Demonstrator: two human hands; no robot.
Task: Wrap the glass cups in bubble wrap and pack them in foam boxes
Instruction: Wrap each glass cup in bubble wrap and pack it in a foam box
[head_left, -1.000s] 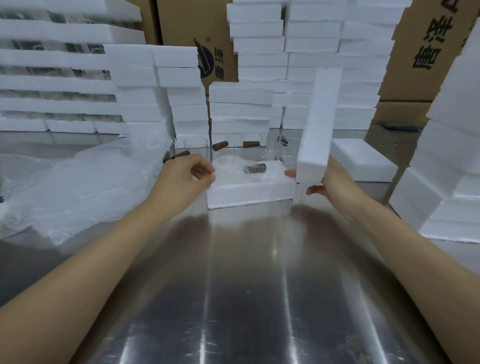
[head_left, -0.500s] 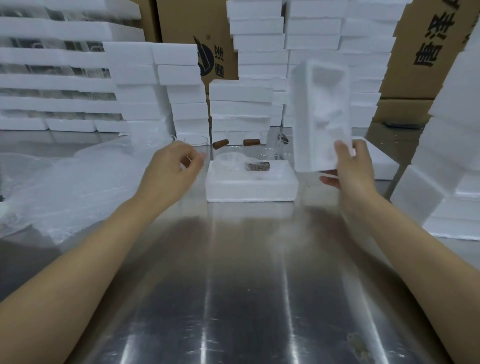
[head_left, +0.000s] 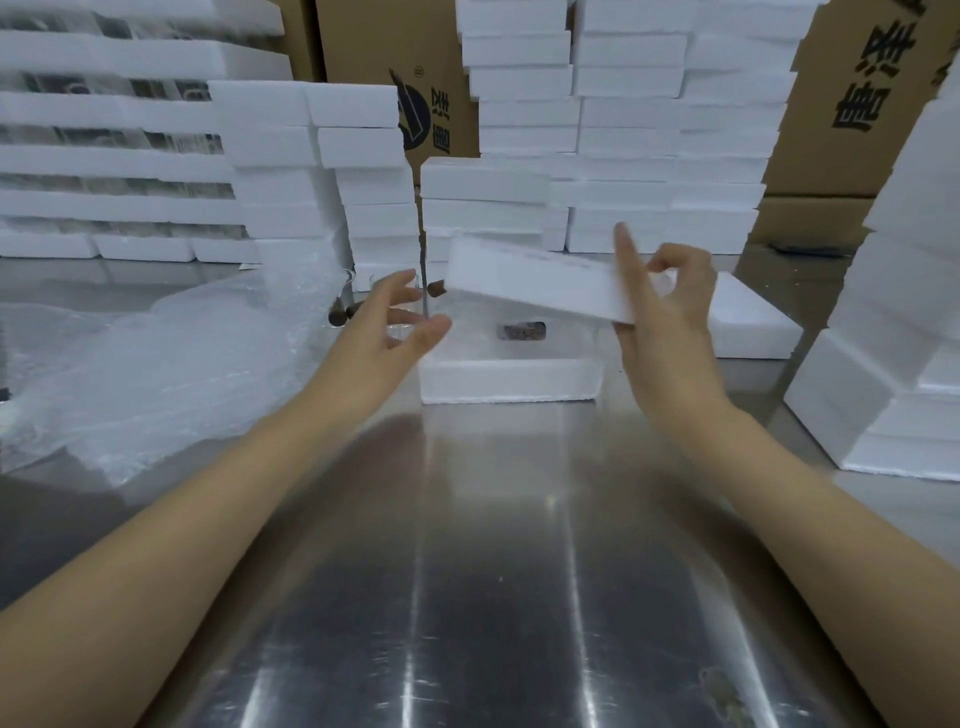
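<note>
A white foam box base (head_left: 511, 379) sits on the steel table straight ahead, with a wrapped cup and a dark cork (head_left: 521, 331) lying in it. Above it a foam lid (head_left: 540, 283) hangs flat and slightly tilted, its right end gripped by my right hand (head_left: 660, 306). My left hand (head_left: 395, 325) hovers with spread fingers near the lid's left end, just left of the base, holding nothing. The cup itself is mostly hidden under the lid.
A heap of bubble wrap (head_left: 156, 364) covers the table's left. Loose corks (head_left: 340, 316) lie behind my left hand. Foam box stacks (head_left: 623, 130) and cardboard cartons (head_left: 395, 47) line the back; more foam pieces (head_left: 893, 364) stand at the right.
My right hand has turned the lid from upright to nearly flat and brought it left over the base. My left hand has opened and lifted towards the lid's left end.
</note>
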